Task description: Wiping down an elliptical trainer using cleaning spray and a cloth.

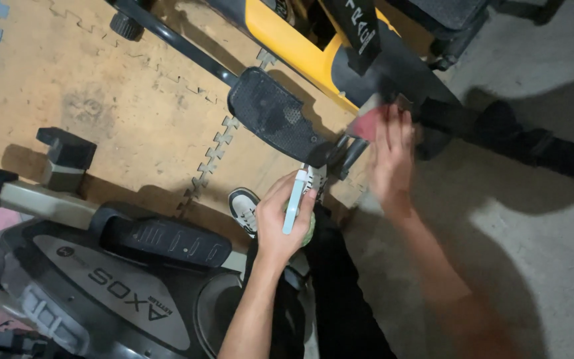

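The left hand (280, 223) grips a slim pale-blue phone (294, 201) edge-up, clear of the work. The right hand (391, 156), blurred, presses a red cloth (369, 123) flat against the black-and-yellow exercise machine's frame (313, 56), just beside its black textured pedal (272, 114).

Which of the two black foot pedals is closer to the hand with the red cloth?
The upper pedal, on the yellow and black machine. Its lower end lies just left of the right hand and red cloth. The other pedal, on the grey machine, sits far left.
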